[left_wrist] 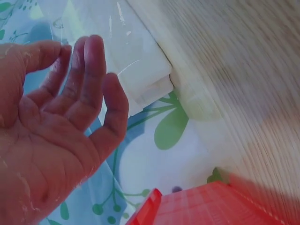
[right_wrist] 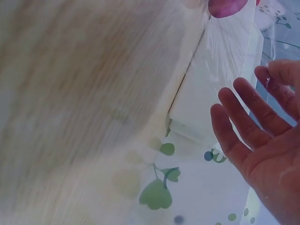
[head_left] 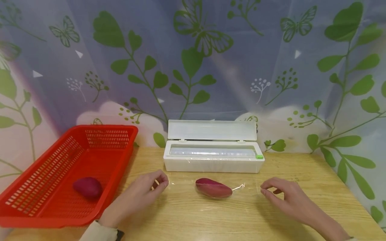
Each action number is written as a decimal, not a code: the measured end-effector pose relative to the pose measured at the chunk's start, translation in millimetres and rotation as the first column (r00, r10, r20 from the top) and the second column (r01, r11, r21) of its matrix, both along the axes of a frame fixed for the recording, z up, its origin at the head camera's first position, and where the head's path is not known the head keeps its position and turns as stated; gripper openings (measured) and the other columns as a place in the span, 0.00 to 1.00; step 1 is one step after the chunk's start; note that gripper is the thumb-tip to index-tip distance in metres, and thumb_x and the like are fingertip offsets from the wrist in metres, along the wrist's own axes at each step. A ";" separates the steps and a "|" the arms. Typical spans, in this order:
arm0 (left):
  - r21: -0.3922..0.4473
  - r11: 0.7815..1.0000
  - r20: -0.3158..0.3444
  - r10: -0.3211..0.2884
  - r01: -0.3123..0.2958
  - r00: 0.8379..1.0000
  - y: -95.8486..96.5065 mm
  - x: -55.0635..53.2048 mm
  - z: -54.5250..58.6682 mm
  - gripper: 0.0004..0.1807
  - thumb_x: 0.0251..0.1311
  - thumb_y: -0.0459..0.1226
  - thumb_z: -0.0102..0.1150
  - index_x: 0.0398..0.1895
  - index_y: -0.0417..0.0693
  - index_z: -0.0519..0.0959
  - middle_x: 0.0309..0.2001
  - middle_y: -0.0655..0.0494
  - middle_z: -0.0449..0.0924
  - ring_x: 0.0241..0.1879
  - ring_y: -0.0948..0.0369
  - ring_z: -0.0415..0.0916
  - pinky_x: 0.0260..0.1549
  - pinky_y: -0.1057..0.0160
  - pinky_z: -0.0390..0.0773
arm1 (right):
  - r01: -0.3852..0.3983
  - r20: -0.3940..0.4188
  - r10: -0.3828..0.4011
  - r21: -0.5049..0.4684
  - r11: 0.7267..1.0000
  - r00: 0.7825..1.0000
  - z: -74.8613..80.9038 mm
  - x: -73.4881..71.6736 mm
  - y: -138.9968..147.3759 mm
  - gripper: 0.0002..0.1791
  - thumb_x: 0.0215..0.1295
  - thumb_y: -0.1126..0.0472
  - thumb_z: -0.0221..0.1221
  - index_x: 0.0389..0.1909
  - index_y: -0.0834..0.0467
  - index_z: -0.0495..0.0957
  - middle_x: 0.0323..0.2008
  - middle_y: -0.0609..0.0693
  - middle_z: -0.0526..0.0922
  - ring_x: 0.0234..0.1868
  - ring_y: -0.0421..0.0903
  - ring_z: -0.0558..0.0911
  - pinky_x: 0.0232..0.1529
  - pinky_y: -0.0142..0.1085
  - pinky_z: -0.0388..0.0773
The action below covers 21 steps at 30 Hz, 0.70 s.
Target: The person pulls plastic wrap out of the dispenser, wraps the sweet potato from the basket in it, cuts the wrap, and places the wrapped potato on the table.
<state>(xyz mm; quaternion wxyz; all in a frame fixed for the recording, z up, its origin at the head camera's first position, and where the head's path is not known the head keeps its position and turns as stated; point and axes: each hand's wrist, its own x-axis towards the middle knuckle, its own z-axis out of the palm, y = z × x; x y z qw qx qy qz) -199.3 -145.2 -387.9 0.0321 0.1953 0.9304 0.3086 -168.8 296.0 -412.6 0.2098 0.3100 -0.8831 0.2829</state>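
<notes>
A clear sheet of cling film [head_left: 239, 187] stretches from the white dispenser box [head_left: 212, 165] toward me. My left hand [head_left: 144, 190] pinches its left corner between thumb and forefinger; the other fingers stay loosely bent. At the right corner, my right hand [head_left: 287, 198] pinches the film the same way, as the right wrist view also shows. Between the hands lies a reddish-purple sweet potato [head_left: 213, 188], which the sheet overlaps in the head view. The box's lid [head_left: 212, 130] stands raised, exposing the film roll [head_left: 212, 152] inside.
To the left, a red plastic basket [head_left: 45, 221] holds another purple sweet potato [head_left: 88, 187]. A green slider [head_left: 259, 156] sits at the box's right end. Behind the wooden table [head_left: 211, 222] hangs a leaf-and-butterfly patterned curtain [head_left: 232, 83].
</notes>
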 end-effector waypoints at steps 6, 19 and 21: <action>-0.009 0.994 -0.043 0.108 -0.109 0.993 7.5 -7.8 -0.9 0.04 0.72 0.44 0.59 0.40 0.56 0.79 0.34 0.66 0.83 0.35 0.67 0.76 0.38 0.65 0.79 | 0.113 0.057 -0.113 0.003 0.994 0.992 3.4 -9.3 -5.2 0.09 0.61 0.70 0.68 0.34 0.52 0.84 0.33 0.39 0.87 0.35 0.28 0.83 0.29 0.28 0.81; -0.015 0.983 -0.108 0.181 -0.184 0.977 19.6 -27.5 -11.1 0.03 0.70 0.41 0.57 0.38 0.56 0.79 0.34 0.59 0.85 0.33 0.63 0.78 0.34 0.60 0.78 | 0.225 0.118 -0.233 0.083 0.971 0.965 -0.2 -28.2 -9.4 0.06 0.65 0.65 0.67 0.31 0.50 0.85 0.30 0.38 0.86 0.32 0.32 0.83 0.28 0.28 0.78; -0.031 0.979 -0.116 0.195 -0.199 0.974 22.2 -29.9 -12.0 0.03 0.69 0.41 0.57 0.38 0.55 0.80 0.34 0.58 0.85 0.32 0.62 0.77 0.32 0.60 0.77 | 0.239 0.124 -0.253 0.118 0.964 0.959 -1.8 -31.0 -9.9 0.06 0.65 0.63 0.67 0.30 0.49 0.85 0.29 0.37 0.85 0.31 0.33 0.82 0.29 0.29 0.77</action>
